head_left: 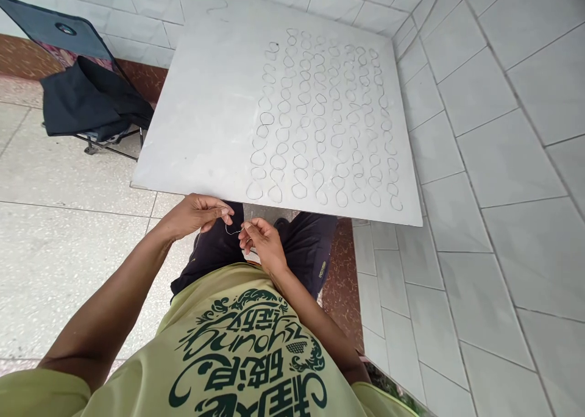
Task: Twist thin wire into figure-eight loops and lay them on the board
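Between my two hands runs a thin wire [235,233], bent into a curve, just in front of the near edge of a white board. My left hand [203,213] pinches one end between thumb and fingertips. A little lower and to the right, my right hand [264,241] grips the other part, with a short tip sticking up above the thumb. On the white board [201,112] lie columns of thin S-shaped and figure-eight wire pieces [320,103], filling its right half. A few fainter curved pieces [218,5] are at its far left corner.
At the left stands a folding chair [86,30] with a dark cloth [91,97] draped over it. White tiled walls [512,130] close in behind and to the right of the board. Pale speckled floor [68,240] lies to the left.
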Demonstrator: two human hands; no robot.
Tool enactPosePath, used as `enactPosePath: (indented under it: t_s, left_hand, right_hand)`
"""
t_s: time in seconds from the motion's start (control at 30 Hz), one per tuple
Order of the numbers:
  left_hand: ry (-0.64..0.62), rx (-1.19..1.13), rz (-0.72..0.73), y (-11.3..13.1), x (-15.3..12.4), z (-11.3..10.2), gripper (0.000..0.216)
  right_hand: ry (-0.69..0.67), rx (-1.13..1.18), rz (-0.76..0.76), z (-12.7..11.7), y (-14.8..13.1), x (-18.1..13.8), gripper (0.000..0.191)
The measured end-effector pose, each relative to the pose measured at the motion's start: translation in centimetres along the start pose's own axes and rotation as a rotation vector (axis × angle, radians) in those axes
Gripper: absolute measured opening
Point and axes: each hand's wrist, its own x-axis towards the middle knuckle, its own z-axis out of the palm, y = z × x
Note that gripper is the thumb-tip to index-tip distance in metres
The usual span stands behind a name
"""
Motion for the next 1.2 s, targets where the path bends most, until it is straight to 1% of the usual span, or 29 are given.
enactPosePath:
  t_s: [0.17, 0.33, 0.43, 0.53, 0.73, 0.87, 0.97, 1.1, 1.2]
  left_hand:
    - [-0.016, 0.143, 0.015, 0.5, -0.4, 0.8, 0.025]
    - [-0.047, 0.294, 0.076, 0.4, -0.7, 1.7, 0.02]
    - [-0.046, 0.31, 0.096, -0.4, -0.7, 2.0, 0.019]
    - [-0.051, 0.304, 0.087, -1.2, -0.6, 2.1, 0.019]
    - [-0.049, 0.356, 0.063, -1.8, -0.6, 2.2, 0.025]
    - [-0.065, 0.405, -0.001, -2.4, -0.6, 2.3, 0.027]
    - [-0.029, 0.324, -0.034, -3.5, -0.1, 2.5, 0.03]
    - [0.084, 0.153, -0.105, -4.6, 0.3, 2.5, 0.037]
    - [0.186, 0.01, -0.183, -4.7, -0.4, 2.7, 0.05]
  right_hand:
    - [-0.002, -0.005, 0.056, -0.4, 0.4, 0.6, 0.041]
    - [0.01, -0.061, 0.073, -0.8, 1.1, 1.2, 0.036]
    - [0.023, -0.123, 0.06, -0.9, 1.6, 1.4, 0.03]
    - [0.03, -0.163, 0.043, -1.1, 2.1, 1.6, 0.026]
    - [0.044, -0.218, 0.029, -1.4, 2.8, 1.8, 0.025]
    - [0.053, -0.252, 0.006, -1.6, 3.0, 1.9, 0.023]
    - [0.047, -0.198, 0.003, -1.5, 3.0, 1.8, 0.022]
    - [0.023, -0.103, -0.01, -1.2, 2.8, 1.7, 0.02]
    - [0.038, -0.057, -0.02, -1.0, 2.7, 1.5, 0.021]
